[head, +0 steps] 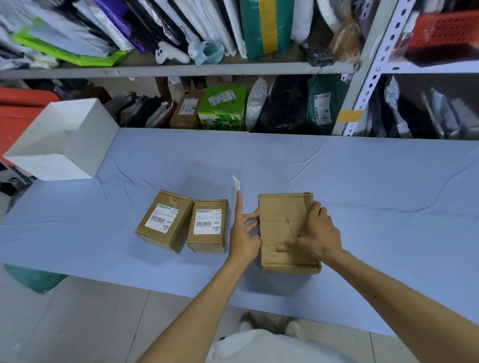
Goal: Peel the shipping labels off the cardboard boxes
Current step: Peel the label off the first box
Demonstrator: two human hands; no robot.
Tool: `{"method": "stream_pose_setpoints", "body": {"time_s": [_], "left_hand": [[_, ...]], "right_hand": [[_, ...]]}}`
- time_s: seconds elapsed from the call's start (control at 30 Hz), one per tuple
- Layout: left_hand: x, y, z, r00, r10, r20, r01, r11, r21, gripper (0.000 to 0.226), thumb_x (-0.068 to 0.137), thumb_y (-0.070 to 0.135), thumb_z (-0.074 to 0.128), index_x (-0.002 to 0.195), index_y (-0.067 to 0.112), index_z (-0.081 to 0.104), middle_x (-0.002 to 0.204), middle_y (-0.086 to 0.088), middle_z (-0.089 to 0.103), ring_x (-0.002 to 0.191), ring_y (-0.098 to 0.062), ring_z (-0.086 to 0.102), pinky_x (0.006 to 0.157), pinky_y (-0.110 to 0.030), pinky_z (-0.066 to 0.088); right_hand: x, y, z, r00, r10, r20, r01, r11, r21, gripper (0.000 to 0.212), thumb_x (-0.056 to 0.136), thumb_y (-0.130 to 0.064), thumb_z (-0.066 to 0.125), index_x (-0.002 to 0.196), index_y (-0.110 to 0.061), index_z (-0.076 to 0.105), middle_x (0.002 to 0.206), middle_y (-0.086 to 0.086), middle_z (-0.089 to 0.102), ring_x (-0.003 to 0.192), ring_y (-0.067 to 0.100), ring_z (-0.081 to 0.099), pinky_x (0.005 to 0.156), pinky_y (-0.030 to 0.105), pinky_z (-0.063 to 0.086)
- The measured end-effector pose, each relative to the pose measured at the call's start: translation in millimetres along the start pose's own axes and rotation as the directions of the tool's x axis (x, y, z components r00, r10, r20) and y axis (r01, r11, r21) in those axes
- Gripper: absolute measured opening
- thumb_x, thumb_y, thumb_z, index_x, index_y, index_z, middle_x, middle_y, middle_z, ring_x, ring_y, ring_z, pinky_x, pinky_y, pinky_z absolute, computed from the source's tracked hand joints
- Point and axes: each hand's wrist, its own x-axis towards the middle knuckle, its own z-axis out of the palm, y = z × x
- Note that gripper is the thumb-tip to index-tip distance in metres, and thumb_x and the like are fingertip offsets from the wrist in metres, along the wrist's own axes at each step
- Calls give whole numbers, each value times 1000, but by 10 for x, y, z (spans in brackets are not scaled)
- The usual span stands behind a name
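Three cardboard boxes lie on the blue-covered table (368, 182). The left box (177, 235) and the middle box (208, 243) each carry a white shipping label (161, 217) (207, 222) on top. The larger right box (280, 218) shows a bare, torn brown top. My right hand (317, 233) lies over this box, fingers curled round its right edge and thumb flat across the top. My left hand (244, 231) touches the box's left side. Its index finger points straight up, with a small white peeled label (236, 183) stuck at the tip.
An open white box (53, 160) stands at the table's far left corner. Metal shelves (174, 71) packed with parcels and bags run along the back. A red bin (10, 113) sits at the far left. The table's front edge is close to my body.
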Motion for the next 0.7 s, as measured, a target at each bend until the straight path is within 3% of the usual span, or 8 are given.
{"method": "stream_pose_setpoints", "body": {"time_s": [0.13,0.2,0.33,0.47,0.57,0.7], "left_hand": [[0,-5,-16,1000,4,-23,-4,1000,12,112,76,-10,72,151,39,4,121,-3,59,120,-18,56,93,-36,54],[17,9,-30,999,5,-39,-4,1000,21,114,75,-10,72,151,40,3,121,-4,59,120,-20,57,94,-44,53],[50,50,-51,999,-3,-54,4,1000,21,117,74,-12,72,149,44,2,112,1,60,118,-21,59,93,-51,52],[82,44,-68,997,7,-74,-3,999,46,119,72,-14,72,148,45,3,121,-4,58,117,-20,59,89,-53,53],[111,58,-89,994,39,-98,-33,997,65,115,72,-12,74,149,42,9,120,-6,56,112,-20,60,82,-43,58],[175,124,-81,972,122,-200,-89,982,164,92,73,-5,76,144,36,35,117,-3,48,108,-17,52,84,-31,54]], "right_hand": [[21,32,-9,997,-50,-55,55,994,92,84,61,-49,83,115,-12,29,115,11,50,93,30,56,71,41,51],[26,18,-25,994,-73,-82,82,991,108,70,73,-43,78,115,-12,31,113,12,51,91,32,56,72,43,51],[51,-43,-62,992,-88,-92,96,991,95,54,86,-37,65,119,-9,33,110,14,51,87,32,54,69,37,45],[122,-98,-84,995,-74,-72,78,996,53,40,94,-29,53,120,-8,32,107,15,50,77,27,47,65,35,40],[144,-76,-78,996,-62,-56,63,998,20,26,97,-22,44,115,-7,33,104,15,52,79,28,50,66,37,42],[149,-16,-79,1000,-14,-25,14,1000,5,18,92,-8,40,110,-5,37,106,17,53,89,32,54,73,39,46]]}}
